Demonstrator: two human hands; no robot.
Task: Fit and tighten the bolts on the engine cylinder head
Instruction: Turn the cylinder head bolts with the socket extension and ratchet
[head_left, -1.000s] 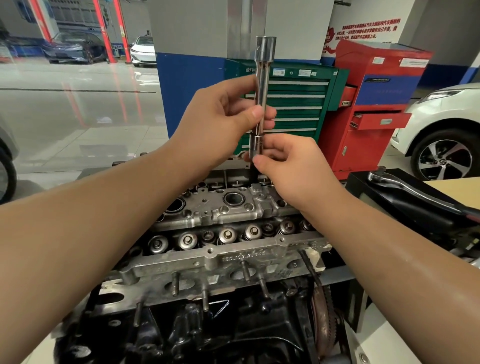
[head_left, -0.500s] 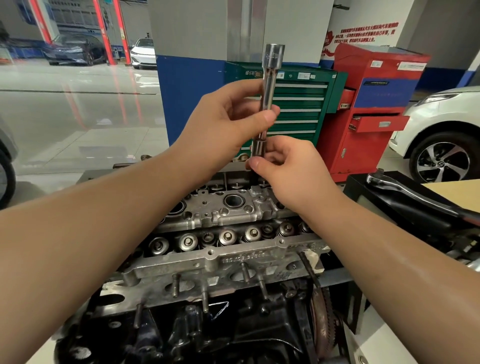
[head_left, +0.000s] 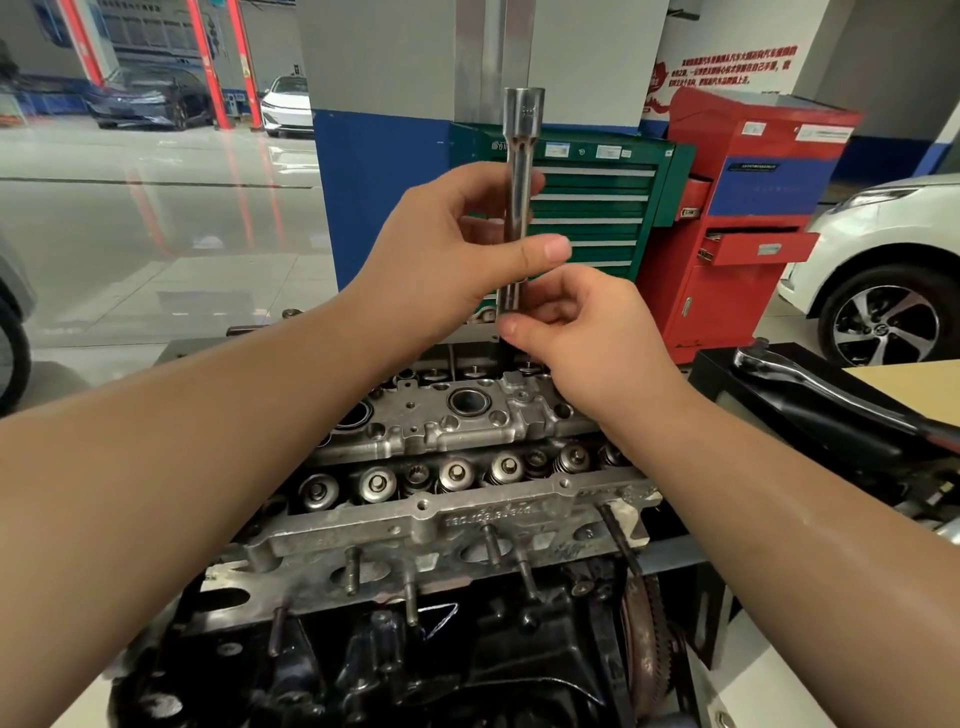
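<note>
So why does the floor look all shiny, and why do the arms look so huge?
Head view: the polished floor mirrors the red posts; the wide-angle lens stretches the forearms near the edges; the socket tube and cylinder head stay sharp.

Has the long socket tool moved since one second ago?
Yes, slightly. Against the green tool cabinet behind it, the long socket tool now has its top end a little lower, so it has gone down toward the cylinder head.

Socket tool (head_left: 521, 171): polished, glossy metal. Cylinder head (head_left: 467, 415): dull, rough cast metal. Floor (head_left: 156, 208): glossy, reflective.
</note>
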